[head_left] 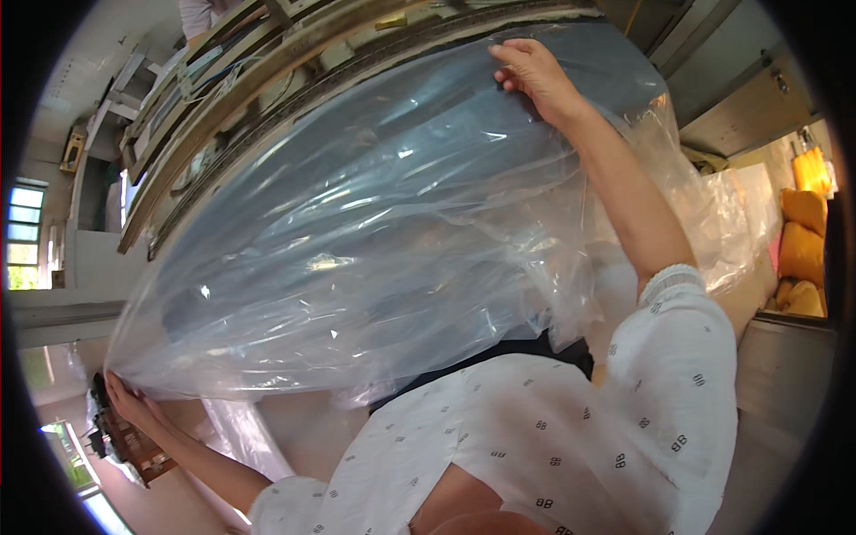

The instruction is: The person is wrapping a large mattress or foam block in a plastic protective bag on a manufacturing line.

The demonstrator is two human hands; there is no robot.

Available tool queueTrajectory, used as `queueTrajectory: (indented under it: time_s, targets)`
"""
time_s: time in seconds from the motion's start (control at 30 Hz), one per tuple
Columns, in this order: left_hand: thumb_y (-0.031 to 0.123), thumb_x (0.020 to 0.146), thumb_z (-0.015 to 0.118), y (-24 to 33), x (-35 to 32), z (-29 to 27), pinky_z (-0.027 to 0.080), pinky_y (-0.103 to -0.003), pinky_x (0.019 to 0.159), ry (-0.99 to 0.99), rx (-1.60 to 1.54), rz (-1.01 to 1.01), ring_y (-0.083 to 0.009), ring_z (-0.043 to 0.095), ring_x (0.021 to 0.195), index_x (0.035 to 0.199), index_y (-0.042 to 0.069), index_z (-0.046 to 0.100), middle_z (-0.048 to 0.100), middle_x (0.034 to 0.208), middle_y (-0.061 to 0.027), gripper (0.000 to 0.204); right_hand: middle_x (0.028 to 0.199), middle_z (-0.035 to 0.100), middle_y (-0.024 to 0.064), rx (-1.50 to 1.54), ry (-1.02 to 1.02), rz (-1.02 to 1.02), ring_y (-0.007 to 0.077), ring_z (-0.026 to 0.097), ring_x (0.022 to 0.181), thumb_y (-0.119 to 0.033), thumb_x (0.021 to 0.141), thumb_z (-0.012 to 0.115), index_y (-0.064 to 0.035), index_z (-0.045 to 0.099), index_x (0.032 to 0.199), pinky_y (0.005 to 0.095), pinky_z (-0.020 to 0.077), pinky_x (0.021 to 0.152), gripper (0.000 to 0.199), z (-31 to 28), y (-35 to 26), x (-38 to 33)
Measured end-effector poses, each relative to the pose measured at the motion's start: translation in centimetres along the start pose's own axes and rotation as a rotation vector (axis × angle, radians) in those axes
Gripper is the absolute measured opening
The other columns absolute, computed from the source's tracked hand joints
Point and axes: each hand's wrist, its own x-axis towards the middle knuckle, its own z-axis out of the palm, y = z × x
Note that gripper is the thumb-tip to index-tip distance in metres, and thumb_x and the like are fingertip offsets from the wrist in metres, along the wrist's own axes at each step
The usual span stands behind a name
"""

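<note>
Clear plastic sheet (357, 259) spreads before the person's white shirt (553, 437), filling the space between the two hands. Its folds run together at the left hand (132, 406), whose fingers close on the sheet's end, low and out to the side. The right hand (535, 76) reaches far forward over the sheet's upper edge, fingers half curled; whether they pinch the film or only rest against it, I cannot tell. Arms this wide apart probably serve to draw the film out and flatten its wrinkles.

Through the film, between the hands, a dark blue-grey surface shows. Beyond the sheet, forward of the left hand, lie long wooden rails (234, 111), perhaps part of a frame. Right of the right hand, more loose film trails toward orange bundles (798, 236). Farthest off, ahead of the left hand, are a window (25, 234) and a bit of another person's clothing (194, 16).

As for writing, the shirt carries a small repeated dark letter-like motif; I can make out no label on the film.
</note>
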Motion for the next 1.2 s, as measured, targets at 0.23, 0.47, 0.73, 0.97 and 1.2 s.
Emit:
queueTrajectory:
  time_s: [0.23, 0.47, 0.73, 0.97, 1.2]
  targets:
    - [0.033, 0.084, 0.057, -1.5, -4.6, -13.0, 0.038, -0.029, 0.084, 0.085, -0.107, -0.018, -0.0176, 0.047, 0.102, 0.115, 0.002, 0.053, 0.051, 0.116, -0.0068, 0.043, 0.075, 0.058, -0.0017, -0.29, -0.32, 0.076, 0.0026, 0.037, 0.054, -0.026, 0.078, 0.064, -0.0054, 0.055, 0.104, 0.0168, 0.0296, 0.047, 0.035, 2.3, -2.3, -4.9]
    - [0.021, 0.082, 0.055, -5.9, -7.0, -15.7, 0.043, -0.035, 0.066, -0.089, 1.107, 0.249, -0.0232, 0.053, 0.08, 0.095, 0.004, 0.058, 0.057, 0.088, -0.0096, 0.022, 0.061, 0.041, -0.0086, -0.083, -0.405, 0.087, 0.001, 0.035, 0.055, -0.02, 0.079, 0.063, -0.0075, 0.059, 0.099, 0.0165, 0.0283, 0.051, 0.024, 1.7, -4.3, -10.3]
    - [0.005, 0.084, 0.055, 10.6, -19.4, 14.2, 0.043, -0.026, 0.08, -0.792, 0.326, 0.73, -0.0165, 0.055, 0.096, 0.103, 0.003, 0.061, 0.058, 0.101, -0.0086, 0.02, 0.06, 0.036, -0.008, -0.368, -0.267, -0.283, 0.0016, 0.035, 0.055, -0.011, 0.077, 0.063, -0.0029, 0.054, 0.108, 0.0178, 0.0298, 0.052, 0.033, 0.9, -5.0, -12.9]
    - [0.011, 0.07, 0.068, 21.4, -34.0, 29.8, 0.045, -0.031, 0.069, -0.932, -0.085, 1.335, -0.0218, 0.057, 0.082, 0.094, 0.011, 0.063, 0.06, 0.092, -0.004, 0.025, 0.059, 0.042, -0.0037, -0.333, -0.264, -0.321, 0.0043, 0.04, 0.056, -0.01, 0.072, 0.062, -0.001, 0.054, 0.102, 0.0204, 0.0343, 0.052, 0.033, 0.5, -6.1, -13.8]
    - [0.009, 0.068, 0.069, 22.7, -35.3, 34.0, 0.044, -0.027, 0.063, -0.977, -0.245, 1.47, -0.0166, 0.058, 0.075, 0.087, 0.012, 0.067, 0.062, 0.082, -0.0007, 0.02, 0.062, 0.042, -0.0057, -0.182, -0.283, -0.205, 0.0024, 0.041, 0.057, -0.009, 0.074, 0.063, -0.0006, 0.053, 0.108, 0.0189, 0.0342, 0.052, 0.036, -1.3, -6.8, -14.1]
